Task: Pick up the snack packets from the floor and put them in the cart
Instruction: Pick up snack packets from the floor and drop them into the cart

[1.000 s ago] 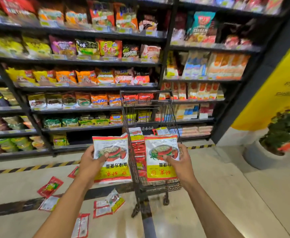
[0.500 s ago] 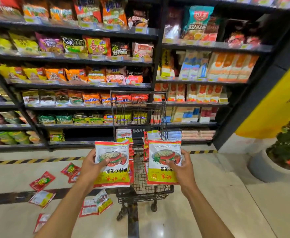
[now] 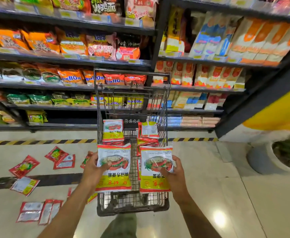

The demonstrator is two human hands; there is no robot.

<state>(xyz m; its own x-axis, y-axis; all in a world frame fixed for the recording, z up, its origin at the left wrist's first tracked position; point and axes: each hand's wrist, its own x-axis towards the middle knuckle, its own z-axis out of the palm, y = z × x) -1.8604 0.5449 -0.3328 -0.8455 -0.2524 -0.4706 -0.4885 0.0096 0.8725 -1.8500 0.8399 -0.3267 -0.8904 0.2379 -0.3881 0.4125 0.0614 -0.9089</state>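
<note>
My left hand grips a white, red and yellow snack packet by its left edge. My right hand grips a matching packet by its right edge. Both packets hang over the near end of the wire cart. Two stacks of the same packets lie at the cart's far end, a left stack and a right stack. Several red packets lie on the floor to the left, such as one, another and a pair.
Black shelving full of snack bags stands behind the cart. A yellow-black hazard stripe runs along the floor. A grey planter with a plant stands at the right. My foot shows below the cart.
I have stepped closer to the cart and the view has tilted down. Both hands have carried their packets from in front of the cart to above its near end.
</note>
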